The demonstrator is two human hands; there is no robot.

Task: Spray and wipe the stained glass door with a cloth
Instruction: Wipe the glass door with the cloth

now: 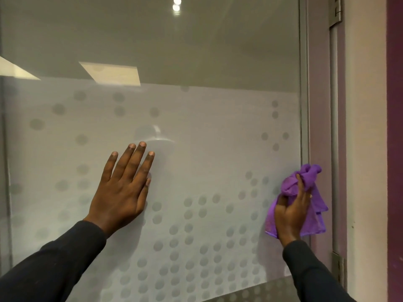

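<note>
Head view; the glass door fills nearly my whole frame; upper part clear, showing ceiling panels and two bright lights through or on it; lower part covered by a frosted band with a pattern of round clear dots, denser toward the bottom right. A faint curved smear sits on the frosted area just above the left fingertips; I cannot tell whether it is a stain or a reflection.

Right of the glass runs the grey metal door frame; beyond it a mauve jamb with a silver hinge at the top and a second hinge low down; then a pale wall with a dark purple strip at the far right edge.

Both arms enter from below in dark sleeves.

Left hand: released, flat, palm pressed on the frosted glass left of centre; fingers spread and pointing up.

Right hand: clenched around a bunched purple cloth; cloth held against the right edge of the glass, overlapping the metal frame; loose folds hang down past the palm on both sides.
</note>
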